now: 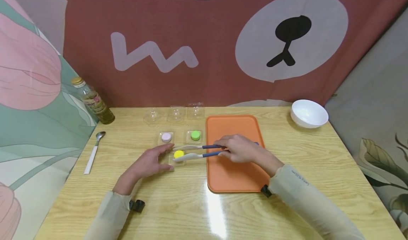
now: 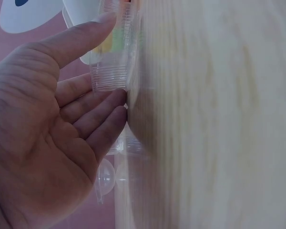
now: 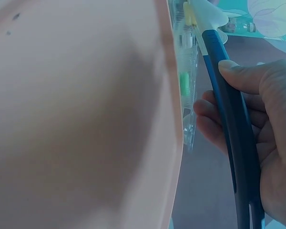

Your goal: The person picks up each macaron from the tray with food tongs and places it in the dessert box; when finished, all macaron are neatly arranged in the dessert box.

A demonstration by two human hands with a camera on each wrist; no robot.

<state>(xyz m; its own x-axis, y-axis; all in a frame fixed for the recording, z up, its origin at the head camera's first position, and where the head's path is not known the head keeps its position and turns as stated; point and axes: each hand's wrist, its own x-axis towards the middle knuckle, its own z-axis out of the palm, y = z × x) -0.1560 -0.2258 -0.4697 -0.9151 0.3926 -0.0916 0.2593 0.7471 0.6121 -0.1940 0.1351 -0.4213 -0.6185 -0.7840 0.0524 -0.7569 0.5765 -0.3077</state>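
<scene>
My right hand (image 1: 237, 148) grips a pair of blue-handled tongs (image 1: 211, 154) over the orange tray. The tongs' pale tips lie on either side of a yellow macaron (image 1: 179, 154), which sits in a small clear plastic box base (image 1: 176, 163). My left hand (image 1: 153, 162) holds that base from the left, thumb on the near side and fingers on the far side. In the left wrist view, the thumb and fingers of the left hand (image 2: 62, 95) bracket its ridged clear wall. Behind it, a pale pink macaron (image 1: 166, 137) and a green macaron (image 1: 195, 135) sit in similar bases.
Clear domed lids (image 1: 176, 114) stand in a row near the wall. The orange tray (image 1: 236, 183) lies right of the macarons, and a white bowl (image 1: 309, 114) stands at the back right. On the left are an oil bottle (image 1: 97, 103) and a white-handled spoon (image 1: 91, 158).
</scene>
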